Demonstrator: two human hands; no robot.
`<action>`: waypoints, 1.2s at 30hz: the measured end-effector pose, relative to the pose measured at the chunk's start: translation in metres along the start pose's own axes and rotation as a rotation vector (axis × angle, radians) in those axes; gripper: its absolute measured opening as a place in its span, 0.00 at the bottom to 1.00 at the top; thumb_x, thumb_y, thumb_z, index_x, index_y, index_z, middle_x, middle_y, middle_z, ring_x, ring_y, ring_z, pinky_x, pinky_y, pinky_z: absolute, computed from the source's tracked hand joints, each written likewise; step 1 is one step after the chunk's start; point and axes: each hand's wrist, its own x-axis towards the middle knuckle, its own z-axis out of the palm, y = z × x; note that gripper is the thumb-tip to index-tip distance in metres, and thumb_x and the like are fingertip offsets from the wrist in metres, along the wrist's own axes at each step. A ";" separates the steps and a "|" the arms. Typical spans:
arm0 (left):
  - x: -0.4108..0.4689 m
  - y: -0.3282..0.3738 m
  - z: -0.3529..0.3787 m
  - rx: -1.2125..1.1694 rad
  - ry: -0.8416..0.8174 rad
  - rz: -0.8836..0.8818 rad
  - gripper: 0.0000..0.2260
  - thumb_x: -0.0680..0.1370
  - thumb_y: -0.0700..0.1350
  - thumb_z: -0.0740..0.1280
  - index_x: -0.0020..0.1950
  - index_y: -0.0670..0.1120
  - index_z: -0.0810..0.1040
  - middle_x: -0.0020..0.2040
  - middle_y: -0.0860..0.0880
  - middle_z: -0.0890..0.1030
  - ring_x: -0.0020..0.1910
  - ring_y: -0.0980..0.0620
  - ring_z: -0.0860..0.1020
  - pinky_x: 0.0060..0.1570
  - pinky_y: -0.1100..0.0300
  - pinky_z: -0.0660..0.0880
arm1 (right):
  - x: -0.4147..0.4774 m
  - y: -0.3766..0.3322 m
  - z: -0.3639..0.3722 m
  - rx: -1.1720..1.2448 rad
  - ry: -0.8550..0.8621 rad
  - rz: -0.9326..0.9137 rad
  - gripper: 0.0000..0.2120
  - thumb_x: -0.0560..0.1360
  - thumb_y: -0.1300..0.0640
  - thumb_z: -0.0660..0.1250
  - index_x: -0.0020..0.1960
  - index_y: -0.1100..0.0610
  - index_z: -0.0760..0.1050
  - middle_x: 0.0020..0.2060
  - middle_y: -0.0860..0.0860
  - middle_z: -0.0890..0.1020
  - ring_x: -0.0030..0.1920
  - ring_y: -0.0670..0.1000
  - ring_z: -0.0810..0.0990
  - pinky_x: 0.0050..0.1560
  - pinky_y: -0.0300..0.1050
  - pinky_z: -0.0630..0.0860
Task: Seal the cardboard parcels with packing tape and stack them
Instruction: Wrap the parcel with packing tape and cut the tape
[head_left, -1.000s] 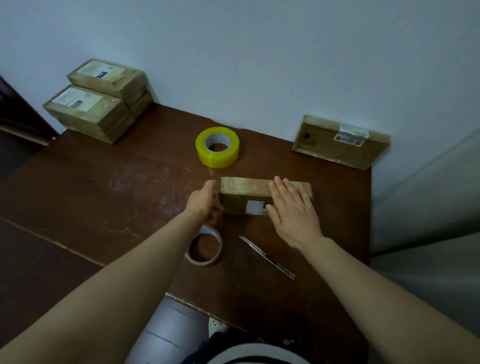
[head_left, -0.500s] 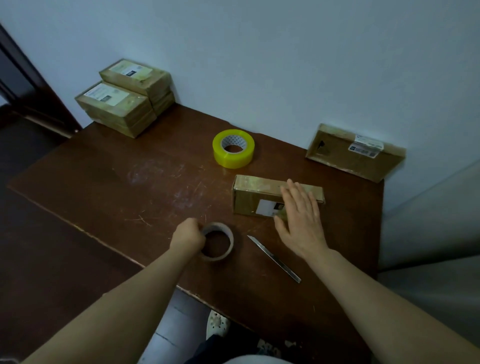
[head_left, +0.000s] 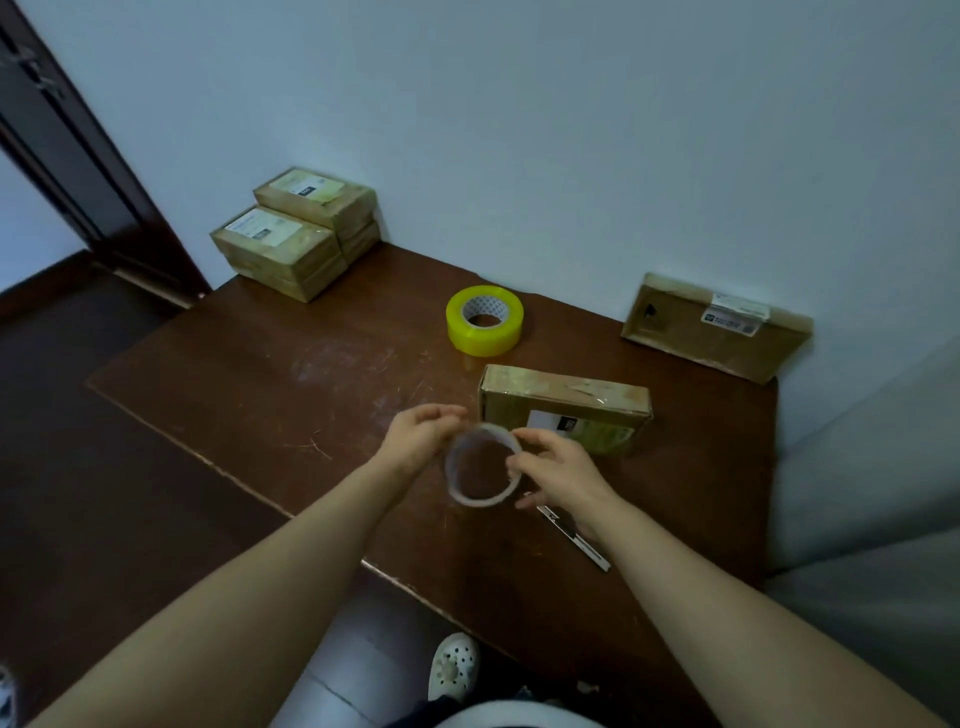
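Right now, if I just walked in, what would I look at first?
The bright yellow tape roll in the middle of the table jumps out first. Nearer, the left hand and right hand hold a thin tape ring just in front of a cardboard box. A stack of boxes sits in the far left corner.

The surface (head_left: 311, 374) is dark wood, scuffed and scratched. The parcel (head_left: 563, 395) is matt brown cardboard with a glossy taped top and a paper label (head_left: 550, 422). The yellow tape roll (head_left: 484, 338) is shiny plastic, the clear tape roll (head_left: 478, 501) translucent.
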 end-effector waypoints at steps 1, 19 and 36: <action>-0.002 0.005 0.001 -0.091 -0.049 -0.097 0.05 0.76 0.42 0.67 0.48 0.45 0.81 0.40 0.47 0.82 0.36 0.54 0.80 0.32 0.64 0.76 | -0.003 0.000 -0.006 0.117 0.011 0.014 0.24 0.76 0.63 0.67 0.70 0.57 0.69 0.58 0.59 0.77 0.51 0.55 0.81 0.36 0.46 0.82; -0.007 0.083 0.082 -0.091 -0.451 -0.430 0.18 0.76 0.58 0.67 0.46 0.42 0.76 0.32 0.47 0.76 0.27 0.54 0.75 0.22 0.67 0.73 | -0.069 -0.031 -0.078 -0.063 0.156 -0.498 0.10 0.75 0.64 0.65 0.37 0.56 0.80 0.36 0.52 0.79 0.38 0.43 0.75 0.40 0.34 0.70; -0.017 0.107 0.108 0.220 -0.523 0.378 0.11 0.73 0.41 0.73 0.55 0.47 0.81 0.48 0.51 0.83 0.46 0.60 0.81 0.42 0.71 0.75 | -0.061 -0.041 -0.103 0.118 0.241 -0.484 0.14 0.78 0.62 0.61 0.36 0.56 0.79 0.33 0.52 0.79 0.35 0.46 0.76 0.37 0.37 0.70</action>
